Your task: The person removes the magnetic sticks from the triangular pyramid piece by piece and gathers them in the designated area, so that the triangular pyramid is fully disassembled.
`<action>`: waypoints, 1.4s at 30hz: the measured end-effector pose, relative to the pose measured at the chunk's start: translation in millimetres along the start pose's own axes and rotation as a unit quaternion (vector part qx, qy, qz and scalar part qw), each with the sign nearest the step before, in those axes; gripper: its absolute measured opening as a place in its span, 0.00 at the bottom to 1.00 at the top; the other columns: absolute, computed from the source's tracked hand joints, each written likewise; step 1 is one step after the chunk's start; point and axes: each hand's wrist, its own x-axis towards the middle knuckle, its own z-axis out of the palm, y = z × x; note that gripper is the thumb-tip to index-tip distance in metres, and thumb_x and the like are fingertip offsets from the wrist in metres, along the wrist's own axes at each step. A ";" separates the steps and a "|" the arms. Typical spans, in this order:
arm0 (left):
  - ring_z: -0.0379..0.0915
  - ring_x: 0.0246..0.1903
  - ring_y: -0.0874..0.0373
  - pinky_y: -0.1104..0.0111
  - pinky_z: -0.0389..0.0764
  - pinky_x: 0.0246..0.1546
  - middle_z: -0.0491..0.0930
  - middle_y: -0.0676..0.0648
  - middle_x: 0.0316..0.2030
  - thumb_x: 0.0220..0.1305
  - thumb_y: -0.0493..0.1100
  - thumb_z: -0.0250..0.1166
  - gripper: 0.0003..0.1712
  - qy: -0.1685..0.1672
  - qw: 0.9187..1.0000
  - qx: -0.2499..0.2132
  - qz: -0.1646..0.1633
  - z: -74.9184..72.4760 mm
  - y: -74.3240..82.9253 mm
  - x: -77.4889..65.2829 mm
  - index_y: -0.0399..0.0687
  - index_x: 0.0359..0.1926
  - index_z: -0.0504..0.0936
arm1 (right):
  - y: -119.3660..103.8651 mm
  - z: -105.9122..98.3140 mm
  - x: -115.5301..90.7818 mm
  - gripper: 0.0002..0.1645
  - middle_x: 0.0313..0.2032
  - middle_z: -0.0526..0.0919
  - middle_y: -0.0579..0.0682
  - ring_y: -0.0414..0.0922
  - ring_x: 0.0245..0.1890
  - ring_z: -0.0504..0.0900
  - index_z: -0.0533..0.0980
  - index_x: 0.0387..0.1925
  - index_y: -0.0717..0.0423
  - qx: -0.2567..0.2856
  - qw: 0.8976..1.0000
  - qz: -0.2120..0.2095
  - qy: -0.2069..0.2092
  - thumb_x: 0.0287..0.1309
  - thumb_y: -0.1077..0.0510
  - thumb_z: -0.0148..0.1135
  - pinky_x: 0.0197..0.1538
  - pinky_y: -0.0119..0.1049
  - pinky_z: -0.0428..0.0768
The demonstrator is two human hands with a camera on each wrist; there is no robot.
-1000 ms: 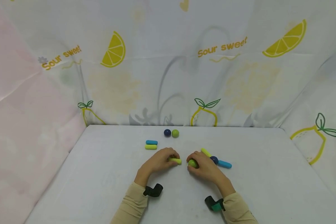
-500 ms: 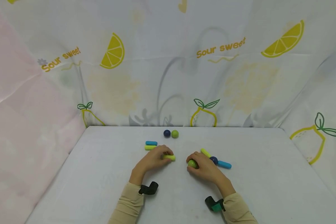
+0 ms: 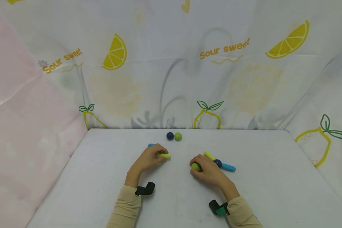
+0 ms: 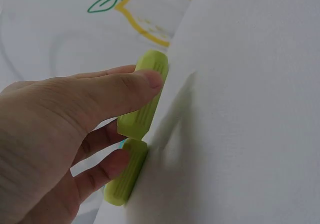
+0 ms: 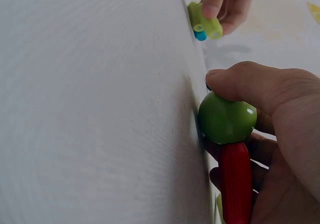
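My left hand [image 3: 146, 158] pinches a yellow-green stick [image 3: 165, 155] between thumb and fingers, raised off the table. In the left wrist view, a second yellow-green stick [image 4: 125, 184] lies under its lower end, with a fingertip against it. A blue stick [image 3: 151, 145] beside that one is mostly hidden by the hand. Low over the table, my right hand [image 3: 209, 171] holds a glossy green ball [image 3: 195, 166] with curled fingers. The right wrist view shows a red stick [image 5: 235, 179] joined to this ball under the palm.
Right of the right hand, a yellow-green stick [image 3: 209, 155], a navy ball [image 3: 218, 162] and a blue stick [image 3: 228, 167] form a joined piece. Another navy ball [image 3: 170, 136] and green ball [image 3: 178, 136] sit near the back edge of the white table [image 3: 259, 148].
My left hand has moved left and away from me with the yellow-green stick, from near the right hand to over the pair of sticks. The right hand stays put.
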 end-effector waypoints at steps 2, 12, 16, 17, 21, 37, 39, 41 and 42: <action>0.75 0.40 0.61 0.66 0.76 0.46 0.81 0.54 0.38 0.54 0.39 0.70 0.11 0.009 1.000 0.001 0.004 -2.3 -1.4 -0.8 0.50 0.41 0.84 | 0.1 0.0 -0.7 0.11 0.39 0.77 0.41 0.37 0.37 0.72 0.76 0.41 0.48 -0.002 1.000 -0.001 0.000 0.55 0.53 0.65 0.43 0.33 0.74; 0.75 0.43 0.55 0.60 0.75 0.47 0.82 0.50 0.40 0.55 0.38 0.69 0.12 0.048 0.999 0.012 0.012 -21.1 -15.5 -6.9 0.49 0.42 0.85 | 2.5 0.3 0.3 0.11 0.40 0.77 0.41 0.37 0.37 0.72 0.76 0.42 0.47 -0.002 1.000 -0.012 0.004 0.56 0.53 0.64 0.43 0.34 0.73; 0.73 0.42 0.55 0.61 0.73 0.44 0.80 0.49 0.40 0.55 0.38 0.69 0.12 0.059 0.998 0.009 -0.007 -29.9 -22.9 -10.5 0.49 0.42 0.85 | 3.0 0.0 2.1 0.11 0.40 0.77 0.41 0.37 0.37 0.71 0.76 0.42 0.47 -0.005 1.000 -0.012 0.009 0.56 0.53 0.64 0.44 0.34 0.73; 0.73 0.41 0.55 0.61 0.73 0.43 0.80 0.49 0.40 0.55 0.38 0.69 0.12 0.062 0.998 0.011 -0.009 -31.4 -24.6 -11.8 0.49 0.42 0.85 | 2.9 -0.1 2.5 0.11 0.40 0.77 0.41 0.37 0.37 0.71 0.76 0.42 0.47 -0.004 1.000 -0.013 0.009 0.56 0.53 0.64 0.44 0.34 0.73; 0.73 0.41 0.54 0.62 0.72 0.42 0.78 0.47 0.38 0.54 0.37 0.69 0.13 0.060 0.998 0.005 -0.011 -33.4 -28.0 -16.0 0.47 0.43 0.84 | 2.1 0.2 2.2 0.11 0.41 0.77 0.41 0.37 0.38 0.71 0.76 0.42 0.47 -0.005 1.000 -0.013 0.004 0.57 0.53 0.64 0.44 0.35 0.73; 0.70 0.37 0.56 0.67 0.72 0.37 0.76 0.48 0.36 0.53 0.38 0.70 0.12 0.058 0.998 0.007 -0.023 -21.7 -33.5 -14.8 0.49 0.41 0.85 | 1.2 -0.9 1.0 0.11 0.40 0.77 0.41 0.37 0.37 0.71 0.76 0.42 0.48 -0.005 1.000 -0.015 0.004 0.57 0.53 0.63 0.43 0.34 0.72; 0.70 0.37 0.56 0.68 0.71 0.37 0.75 0.48 0.36 0.53 0.38 0.71 0.12 0.060 0.998 0.008 -0.024 -21.3 -33.9 -15.4 0.49 0.41 0.85 | 1.5 -0.6 1.2 0.11 0.40 0.77 0.41 0.37 0.37 0.71 0.76 0.42 0.47 -0.006 1.000 -0.015 0.003 0.57 0.52 0.63 0.43 0.34 0.72; 0.70 0.37 0.56 0.69 0.71 0.37 0.75 0.48 0.36 0.53 0.37 0.71 0.12 0.060 0.998 0.008 -0.025 -20.7 -34.0 -15.9 0.49 0.41 0.85 | 2.1 0.3 0.9 0.11 0.40 0.77 0.41 0.37 0.37 0.71 0.76 0.42 0.47 -0.007 1.000 -0.013 0.003 0.57 0.52 0.63 0.43 0.34 0.73; 0.70 0.37 0.56 0.70 0.71 0.36 0.75 0.48 0.36 0.53 0.37 0.71 0.12 0.061 0.998 0.007 -0.025 -20.4 -34.3 -16.1 0.49 0.41 0.85 | 2.3 0.5 0.5 0.10 0.40 0.77 0.41 0.37 0.37 0.71 0.76 0.41 0.47 -0.007 1.000 -0.013 0.003 0.57 0.53 0.63 0.44 0.34 0.73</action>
